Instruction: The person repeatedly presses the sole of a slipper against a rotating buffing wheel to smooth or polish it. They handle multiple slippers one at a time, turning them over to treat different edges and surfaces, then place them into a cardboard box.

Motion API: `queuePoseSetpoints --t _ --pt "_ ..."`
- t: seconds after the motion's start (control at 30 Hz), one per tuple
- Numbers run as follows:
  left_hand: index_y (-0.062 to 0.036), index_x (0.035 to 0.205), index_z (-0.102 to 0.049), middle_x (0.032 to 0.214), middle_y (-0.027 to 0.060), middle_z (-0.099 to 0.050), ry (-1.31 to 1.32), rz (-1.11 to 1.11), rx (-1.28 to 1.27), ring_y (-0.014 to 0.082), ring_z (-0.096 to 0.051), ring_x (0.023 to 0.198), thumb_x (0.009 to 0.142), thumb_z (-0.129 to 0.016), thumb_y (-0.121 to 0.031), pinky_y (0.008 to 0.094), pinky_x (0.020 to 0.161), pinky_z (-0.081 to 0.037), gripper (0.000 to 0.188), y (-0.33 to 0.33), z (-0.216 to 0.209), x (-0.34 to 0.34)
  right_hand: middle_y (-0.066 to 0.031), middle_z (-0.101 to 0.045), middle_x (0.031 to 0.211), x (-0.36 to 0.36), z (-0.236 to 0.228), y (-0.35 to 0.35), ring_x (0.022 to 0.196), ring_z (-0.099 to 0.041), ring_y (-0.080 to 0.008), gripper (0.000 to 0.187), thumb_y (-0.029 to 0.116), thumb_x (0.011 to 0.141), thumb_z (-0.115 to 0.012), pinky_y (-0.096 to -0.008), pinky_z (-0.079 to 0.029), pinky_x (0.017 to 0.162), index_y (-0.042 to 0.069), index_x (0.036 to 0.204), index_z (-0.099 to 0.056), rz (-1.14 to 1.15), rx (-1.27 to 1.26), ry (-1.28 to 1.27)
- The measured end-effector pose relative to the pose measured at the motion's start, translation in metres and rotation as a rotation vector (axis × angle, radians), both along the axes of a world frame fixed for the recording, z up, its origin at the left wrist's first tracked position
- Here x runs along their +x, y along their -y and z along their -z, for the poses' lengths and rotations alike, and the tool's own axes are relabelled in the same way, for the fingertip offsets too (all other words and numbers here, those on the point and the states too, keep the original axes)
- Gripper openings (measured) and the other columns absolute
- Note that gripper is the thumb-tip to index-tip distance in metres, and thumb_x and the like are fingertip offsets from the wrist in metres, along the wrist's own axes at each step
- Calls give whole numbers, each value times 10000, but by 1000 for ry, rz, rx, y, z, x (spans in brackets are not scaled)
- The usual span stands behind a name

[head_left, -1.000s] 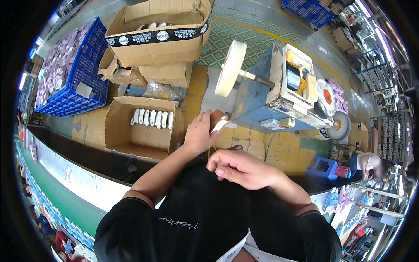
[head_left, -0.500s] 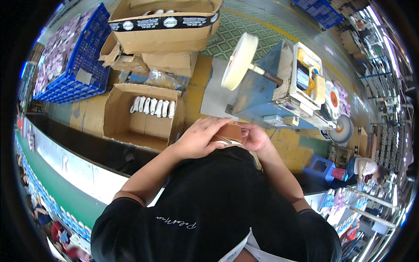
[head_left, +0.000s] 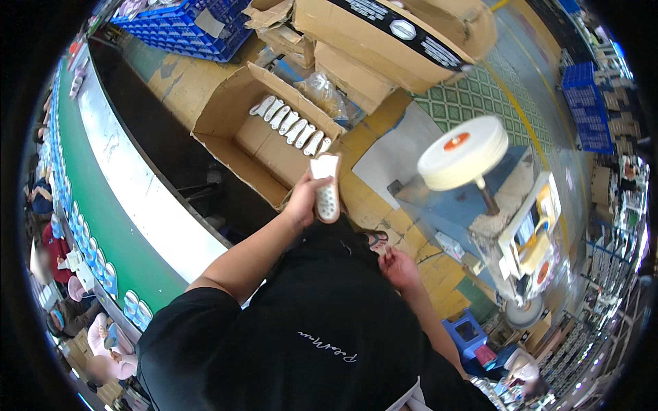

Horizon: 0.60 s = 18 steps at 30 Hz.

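My left hand (head_left: 303, 201) is closed round the side of a shoe sole (head_left: 328, 200), thumb across its face. The sole is pale with round hollows at its lower end, a smooth white part above and a tan rim. It is upright beside the near right corner of an open cardboard box (head_left: 229, 130). Inside that box several similar white soles (head_left: 296, 131) stand in a slanted row. Near my waist, apart from the sole, my right hand (head_left: 400, 269) has loosely bent fingers and nothing visible in it.
At the right stands a blue machine (head_left: 439, 198) with a large white wheel (head_left: 473, 154). A bigger carton (head_left: 363, 41) and a blue crate (head_left: 185, 31) are at the back. Along the left runs a green conveyor (head_left: 110, 185) with shoes. A blue stool (head_left: 467, 333) stands at the lower right.
The sole has left the grip of both hands together and is now in my left hand alone, closer to the box. My right hand has dropped down and right. The view has turned left.
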<state>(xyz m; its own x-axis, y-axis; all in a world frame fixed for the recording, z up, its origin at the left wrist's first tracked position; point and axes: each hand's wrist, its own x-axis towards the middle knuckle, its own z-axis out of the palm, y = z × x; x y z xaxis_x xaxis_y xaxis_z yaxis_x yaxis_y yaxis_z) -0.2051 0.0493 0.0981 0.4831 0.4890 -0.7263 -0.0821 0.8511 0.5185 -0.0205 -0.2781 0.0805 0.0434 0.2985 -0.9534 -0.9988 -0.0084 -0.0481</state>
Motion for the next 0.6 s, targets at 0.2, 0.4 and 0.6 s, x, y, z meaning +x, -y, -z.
queuePoseSetpoints --t 0.2,0.4,0.6 --pt "10 1463 -535 1257 180 -713 -660 -212 9 343 -743 1089 914 -794 -155 497 935 -627 629 -140 195 -53 -59 -736 990 20 14 12 928 -730 -215 270 292 1109 -689 -394 -603 890 60 1247 -708 -573 -437 348" --pt "-51 1374 -717 1366 186 -779 -1042 669 403 377 -749 1252 836 -863 -285 471 1074 -585 605 -211 378 -91 -40 -740 1008 20 14 -13 965 -722 -172 293 232 1143 -640 -337 -579 861 35 1354 -692 -1466 -426 606" --pt "-116 1401 -732 1394 188 -764 -837 1043 438 402 -619 1424 891 -827 -252 438 1155 -553 536 -196 548 -72 -68 -784 1124 14 21 -70 1052 -745 -176 323 242 1161 -631 -336 -591 979 28 1398 -683 -1311 -518 235"
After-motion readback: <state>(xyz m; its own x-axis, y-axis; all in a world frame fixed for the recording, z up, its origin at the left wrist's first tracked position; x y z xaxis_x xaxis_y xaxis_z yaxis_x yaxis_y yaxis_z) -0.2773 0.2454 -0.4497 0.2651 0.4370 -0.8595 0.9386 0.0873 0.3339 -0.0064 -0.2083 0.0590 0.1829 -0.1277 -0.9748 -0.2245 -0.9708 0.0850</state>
